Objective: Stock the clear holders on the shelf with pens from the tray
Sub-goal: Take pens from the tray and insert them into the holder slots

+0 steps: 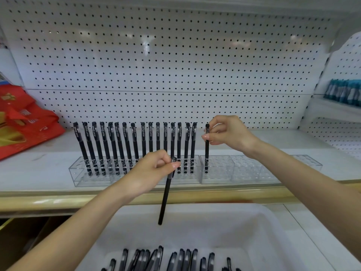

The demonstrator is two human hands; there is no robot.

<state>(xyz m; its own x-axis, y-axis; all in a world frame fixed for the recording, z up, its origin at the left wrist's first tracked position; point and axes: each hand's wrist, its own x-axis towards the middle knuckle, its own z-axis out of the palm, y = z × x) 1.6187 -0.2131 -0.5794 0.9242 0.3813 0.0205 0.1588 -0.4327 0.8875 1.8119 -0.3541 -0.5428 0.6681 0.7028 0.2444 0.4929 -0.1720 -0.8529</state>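
The left forearm rises from the lower left corner toward the frame's centre. The left hand (154, 170) has its back to the camera and its fingers curled, pinching the cap end of the left pen (165, 194) between thumb and fingertips. That pen hangs below the hand, slightly tilted, with its lower end leaning left over the bare far part of the white tray (195, 209). I cannot tell whether the lower end touches the tray.

The right forearm comes in from the right edge and runs up and left. The wrist is bent and the right hand (228, 132) sits right of centre, fingers pointing left. Thumb and forefinger pinch the right pen (207, 151) just under its top, and the other fingers are loosely curled behind. This pen stands upright with its lower end in a hole at the left end of the right holder (254, 171), whose other holes hold nothing.

The left holder (82, 173) touches it on the left and carries the pen row (150, 137), caps up, the leftmost pens leaning left. Both holders stand near the front of the shelf (48, 167).

More tray pens (162, 259) lie at the bottom edge of the frame.

A white pegboard (175, 65) backs the shelf. A red bag (23, 122) lies at the left edge, and blue packs (343, 92) sit at the far right.
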